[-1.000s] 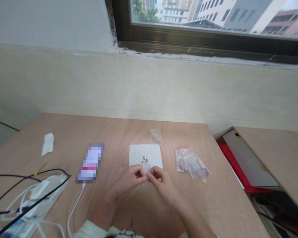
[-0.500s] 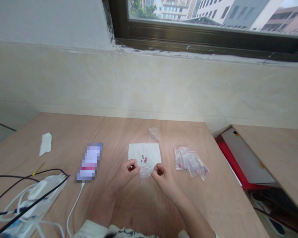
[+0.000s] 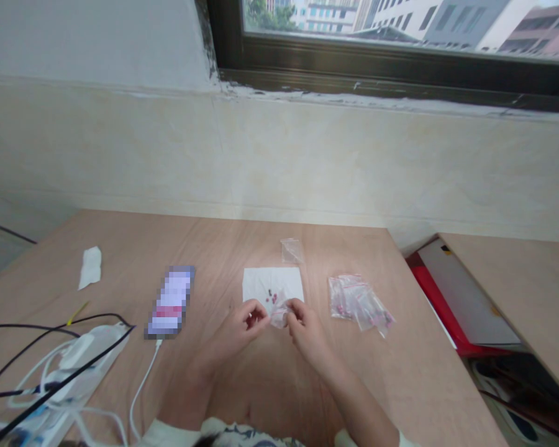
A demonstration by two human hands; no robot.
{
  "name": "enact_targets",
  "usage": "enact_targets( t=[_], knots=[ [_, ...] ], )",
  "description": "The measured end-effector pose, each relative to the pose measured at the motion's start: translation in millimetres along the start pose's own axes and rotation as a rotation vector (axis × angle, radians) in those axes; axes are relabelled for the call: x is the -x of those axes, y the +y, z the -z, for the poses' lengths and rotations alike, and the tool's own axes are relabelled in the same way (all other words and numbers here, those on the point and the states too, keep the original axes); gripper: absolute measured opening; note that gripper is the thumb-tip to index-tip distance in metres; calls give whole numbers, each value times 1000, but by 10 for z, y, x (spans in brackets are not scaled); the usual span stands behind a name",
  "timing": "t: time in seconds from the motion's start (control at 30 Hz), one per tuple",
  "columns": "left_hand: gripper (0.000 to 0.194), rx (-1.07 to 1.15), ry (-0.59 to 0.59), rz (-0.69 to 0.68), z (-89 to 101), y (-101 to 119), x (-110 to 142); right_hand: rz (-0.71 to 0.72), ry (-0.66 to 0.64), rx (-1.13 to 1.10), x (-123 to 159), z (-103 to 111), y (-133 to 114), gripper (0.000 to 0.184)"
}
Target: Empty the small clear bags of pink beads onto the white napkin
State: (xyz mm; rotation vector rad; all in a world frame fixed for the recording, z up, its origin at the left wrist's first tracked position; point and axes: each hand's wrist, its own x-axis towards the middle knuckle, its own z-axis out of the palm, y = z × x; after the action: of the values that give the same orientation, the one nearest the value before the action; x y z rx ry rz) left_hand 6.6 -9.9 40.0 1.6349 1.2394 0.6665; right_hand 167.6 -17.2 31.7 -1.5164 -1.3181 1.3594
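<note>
A small clear plastic bag is held between my two hands, over the near edge of a white paper sheet. My left hand pinches its left side, and my right hand grips its right side with fingers closed. Just beyond the bag, several tiny red and dark pieces lie on the paper. The bag's contents, if any, are too small to make out.
To the right lies a pile of clear bags with pinkish bits inside. One flat clear bag rests behind the paper. On the left are a phone with a white cable, a power strip with tangled cords, and a white tissue.
My hands have come closer together, and the bag between them has turned and bunched up. My right hand's fingers have shifted on it.
</note>
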Motion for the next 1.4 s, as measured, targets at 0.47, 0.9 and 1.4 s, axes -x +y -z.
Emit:
enact_targets(
  t=[0.47, 0.9, 1.4],
  knots=[
    [34, 541, 139, 294, 25, -472, -88, -70, -12, -248, -346, -145, 348, 21],
    [35, 592, 192, 443, 148, -707, -28, 54, 81, 40, -504, -281, 686, 17],
    [31, 437, 242, 291, 143, -687, -137, 13, 81, 56, -533, -269, 715, 19]
  ],
)
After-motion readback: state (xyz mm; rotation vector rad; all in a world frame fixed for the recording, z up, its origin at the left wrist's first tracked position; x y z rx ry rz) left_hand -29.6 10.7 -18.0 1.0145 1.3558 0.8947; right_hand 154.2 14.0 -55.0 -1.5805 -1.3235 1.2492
